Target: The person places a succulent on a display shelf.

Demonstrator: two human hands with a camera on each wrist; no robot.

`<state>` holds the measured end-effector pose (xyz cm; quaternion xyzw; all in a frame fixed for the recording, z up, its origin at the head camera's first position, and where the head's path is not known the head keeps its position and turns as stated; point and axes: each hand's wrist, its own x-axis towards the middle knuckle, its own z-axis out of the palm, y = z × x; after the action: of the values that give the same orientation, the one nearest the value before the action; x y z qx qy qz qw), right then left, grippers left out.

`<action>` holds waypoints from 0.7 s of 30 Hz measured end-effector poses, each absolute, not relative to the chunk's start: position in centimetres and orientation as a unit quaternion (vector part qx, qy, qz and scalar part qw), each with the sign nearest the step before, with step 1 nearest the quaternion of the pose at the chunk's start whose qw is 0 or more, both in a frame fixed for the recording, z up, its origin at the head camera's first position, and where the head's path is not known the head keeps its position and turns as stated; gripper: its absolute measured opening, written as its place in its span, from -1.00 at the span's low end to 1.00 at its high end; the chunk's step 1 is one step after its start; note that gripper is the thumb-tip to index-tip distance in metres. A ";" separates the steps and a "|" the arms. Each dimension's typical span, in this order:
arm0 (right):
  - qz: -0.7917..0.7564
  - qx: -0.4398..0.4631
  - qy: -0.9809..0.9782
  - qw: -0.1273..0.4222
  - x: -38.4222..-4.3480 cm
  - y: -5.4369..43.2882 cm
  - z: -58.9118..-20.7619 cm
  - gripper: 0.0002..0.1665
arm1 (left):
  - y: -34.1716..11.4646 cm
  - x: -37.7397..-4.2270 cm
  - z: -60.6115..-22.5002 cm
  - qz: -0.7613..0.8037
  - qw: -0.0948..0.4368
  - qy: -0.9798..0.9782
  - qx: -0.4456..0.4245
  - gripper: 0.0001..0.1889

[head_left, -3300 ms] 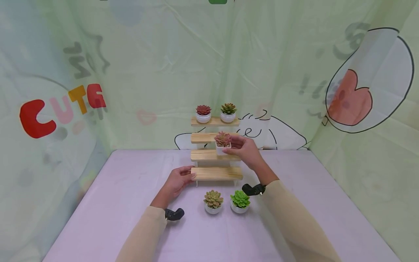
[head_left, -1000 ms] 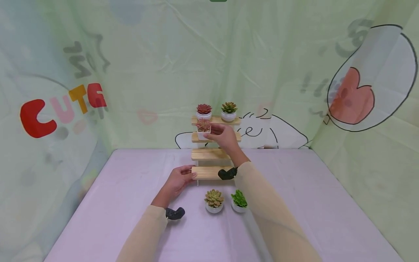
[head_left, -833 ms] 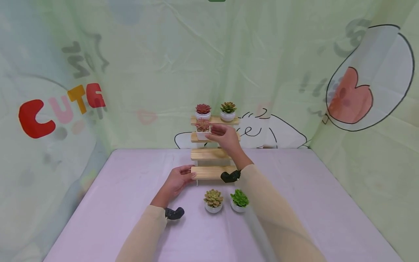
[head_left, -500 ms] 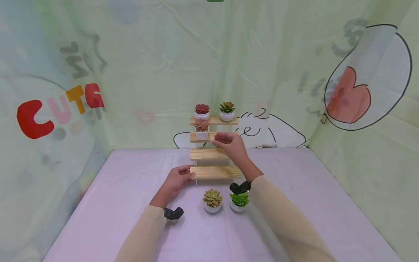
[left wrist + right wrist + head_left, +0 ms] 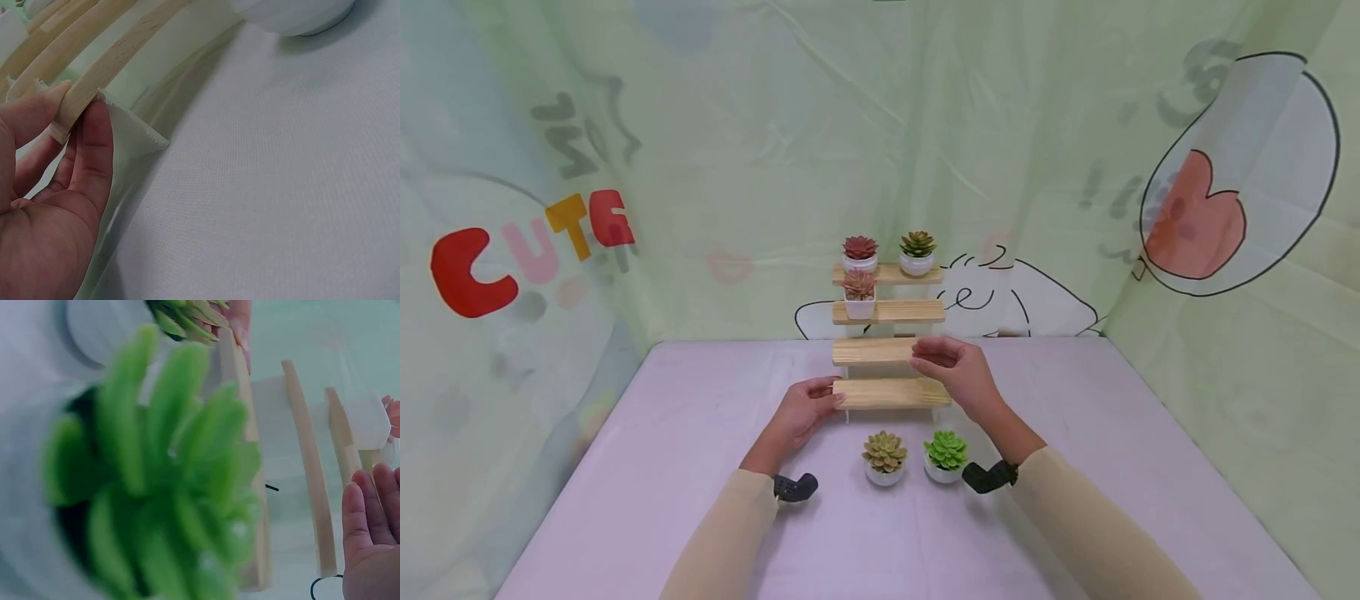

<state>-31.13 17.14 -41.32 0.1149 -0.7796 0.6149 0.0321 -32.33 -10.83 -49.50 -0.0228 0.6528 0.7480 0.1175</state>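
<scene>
A stepped wooden shelf stand stands mid-table. My left hand pinches the left end of its lowest board between thumb and fingers. My right hand holds nothing; its fingers are relaxed at the right end of the second-lowest board. A pink succulent in a square white pot sits at the left of the second board from the top. On the top board are a dark red succulent and a dark green succulent, both in round white pots.
In front of the stand, a tan succulent and a bright green succulent sit in round white pots on the table. The bright green one looms close in the right wrist view. A printed curtain surrounds the table.
My right hand carried the pink succulent up and left onto the second board from the top, let it go, then drew back down and right. The left hand kept its hold on the lowest board.
</scene>
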 end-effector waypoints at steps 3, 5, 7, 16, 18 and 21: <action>0.614 0.108 -0.781 0.028 -30.1 17.7 -42.0 -0.44 | -10.8 -32.4 -49.7 0.752 0.115 0.649 -0.015 -0.47; 0.614 0.105 -0.782 0.022 -29.4 18.1 -42.7 -0.45 | -10.8 -32.5 -49.8 0.753 0.114 0.648 -0.013 -0.48; 0.615 0.103 -0.782 0.017 -28.7 18.5 -43.2 -0.45 | -10.8 -32.5 -49.9 0.754 0.113 0.647 -0.011 -0.48; 0.621 0.072 -0.781 -0.009 -26.1 19.8 -45.7 -0.41 | -10.8 -32.5 -49.9 0.752 0.111 0.650 -0.014 -0.48; 0.619 0.066 -0.783 -0.014 -25.6 20.1 -46.2 -0.39 | -10.7 -32.4 -49.8 0.751 0.111 0.651 -0.015 -0.48; 0.615 0.063 -0.786 -0.017 -24.8 20.4 -46.9 -0.39 | -10.7 -32.4 -49.8 0.750 0.110 0.652 -0.012 -0.49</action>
<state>-24.80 20.44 -46.88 0.0630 -0.7857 0.6151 -0.0175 -32.43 -10.74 -49.80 -0.0123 0.6521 0.7499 0.1105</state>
